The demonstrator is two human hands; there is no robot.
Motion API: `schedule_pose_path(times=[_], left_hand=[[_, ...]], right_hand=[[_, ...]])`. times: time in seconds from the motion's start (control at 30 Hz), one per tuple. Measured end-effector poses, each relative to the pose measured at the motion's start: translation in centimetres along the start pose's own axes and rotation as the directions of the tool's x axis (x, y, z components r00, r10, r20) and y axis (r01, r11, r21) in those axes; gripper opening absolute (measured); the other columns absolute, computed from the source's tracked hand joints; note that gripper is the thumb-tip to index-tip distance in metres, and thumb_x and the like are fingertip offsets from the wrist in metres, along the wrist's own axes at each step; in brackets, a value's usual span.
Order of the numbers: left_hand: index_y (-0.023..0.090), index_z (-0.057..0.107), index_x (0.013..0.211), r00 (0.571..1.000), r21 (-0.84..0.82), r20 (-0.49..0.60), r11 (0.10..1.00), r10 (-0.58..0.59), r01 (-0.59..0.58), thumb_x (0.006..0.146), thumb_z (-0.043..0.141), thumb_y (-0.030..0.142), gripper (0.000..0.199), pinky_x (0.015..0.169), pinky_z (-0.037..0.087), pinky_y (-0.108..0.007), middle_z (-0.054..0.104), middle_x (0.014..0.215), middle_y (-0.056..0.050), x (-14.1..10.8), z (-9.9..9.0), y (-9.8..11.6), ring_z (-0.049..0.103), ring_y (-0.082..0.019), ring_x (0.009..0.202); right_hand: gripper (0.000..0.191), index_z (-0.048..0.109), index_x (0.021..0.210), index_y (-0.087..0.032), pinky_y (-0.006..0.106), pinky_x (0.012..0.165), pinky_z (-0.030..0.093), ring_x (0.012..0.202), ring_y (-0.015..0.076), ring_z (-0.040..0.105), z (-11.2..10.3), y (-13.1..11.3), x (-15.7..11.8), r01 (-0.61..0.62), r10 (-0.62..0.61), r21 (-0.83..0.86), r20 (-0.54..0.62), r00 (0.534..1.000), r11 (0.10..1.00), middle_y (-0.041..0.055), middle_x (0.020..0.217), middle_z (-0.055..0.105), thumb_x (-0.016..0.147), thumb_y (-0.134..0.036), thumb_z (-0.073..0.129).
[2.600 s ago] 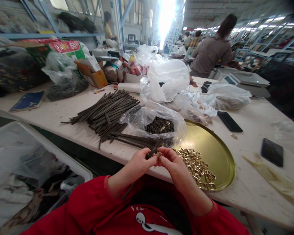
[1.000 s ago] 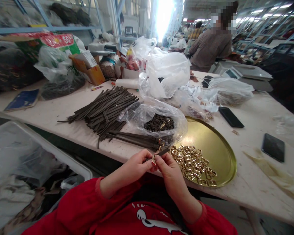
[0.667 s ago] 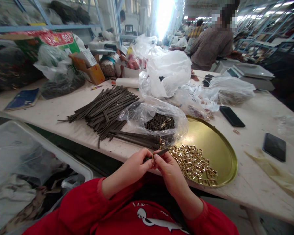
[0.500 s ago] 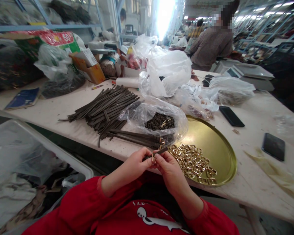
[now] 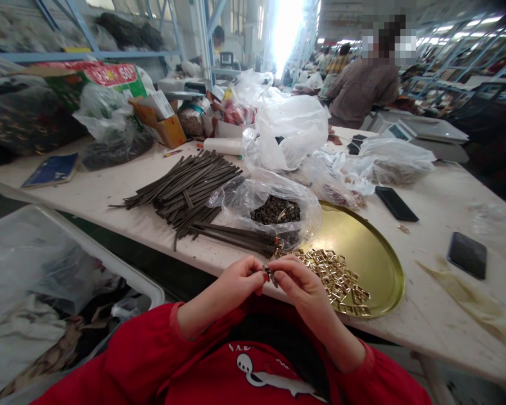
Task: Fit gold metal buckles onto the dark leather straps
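the left hand (image 5: 241, 277) and the right hand (image 5: 300, 278) meet at the near edge of the bench (image 5: 438, 219), a small metal buckle (image 5: 267, 273) between them. the left grip is pinched on it, thumb against forefinger, and the buckle pokes out just past those fingertips toward the right hand. the right grip is closed on the opposite side of the piece, where a short dark end shows; the fingers hide the rest. just beyond the hands, a bundle of dark strips (image 5: 240, 236) lies close to the near edge, with a larger pile of strips (image 5: 185, 188) farther left. beside the right hand, a heap of gold buckles (image 5: 337, 281) rests on the near part of a gold-coloured tray (image 5: 366, 242). an open clear bag (image 5: 310, 205) of small dark pieces lies by the tray's left rim.
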State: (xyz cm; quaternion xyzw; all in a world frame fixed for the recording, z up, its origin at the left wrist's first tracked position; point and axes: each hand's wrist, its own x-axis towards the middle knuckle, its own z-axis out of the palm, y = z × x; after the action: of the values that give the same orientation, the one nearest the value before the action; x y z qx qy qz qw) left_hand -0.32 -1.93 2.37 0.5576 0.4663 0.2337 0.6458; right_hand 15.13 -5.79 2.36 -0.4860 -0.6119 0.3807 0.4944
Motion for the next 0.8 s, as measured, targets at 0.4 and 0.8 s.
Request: schedule_pose_path(times=[0.4, 0.8], left_hand=[[0.018, 0.043, 0.069, 0.997, -0.055, 0.019, 0.996, -0.070, 0.071, 0.069, 0.050, 0.026, 0.010, 0.043, 0.027, -0.019, 0.045, 0.050, 0.008, 0.0, 0.9, -0.3, 0.036, -0.006, 0.045], [0.017, 0.043, 0.068, 0.963, -0.138, 0.179, 0.964, -0.202, 0.228, 0.067, 0.056, 0.026, 0.016, 0.043, 0.019, -0.018, 0.042, 0.051, 0.008, -0.1, 1.4, 0.4, 0.033, -0.004, 0.045]], right_hand=[[0.007, 0.062, 0.081, -0.023, 0.027, 0.074, 0.044, 0.082, 0.0139, 0.051, -1.8, 0.3, 0.8, 0.138, -0.102, -0.117, 0.272, 0.957, 0.984, 0.0011, 0.085, 0.048, 0.075, -0.026, 0.063], [0.008, 0.054, 0.071, -0.020, 0.024, 0.068, 0.042, 0.076, 0.0119, 0.047, -3.5, -1.1, 1.3, 0.027, 0.020, -0.097, 0.455, 0.890, 0.995, 0.0003, 0.083, 0.045, 0.077, -0.023, 0.059]])
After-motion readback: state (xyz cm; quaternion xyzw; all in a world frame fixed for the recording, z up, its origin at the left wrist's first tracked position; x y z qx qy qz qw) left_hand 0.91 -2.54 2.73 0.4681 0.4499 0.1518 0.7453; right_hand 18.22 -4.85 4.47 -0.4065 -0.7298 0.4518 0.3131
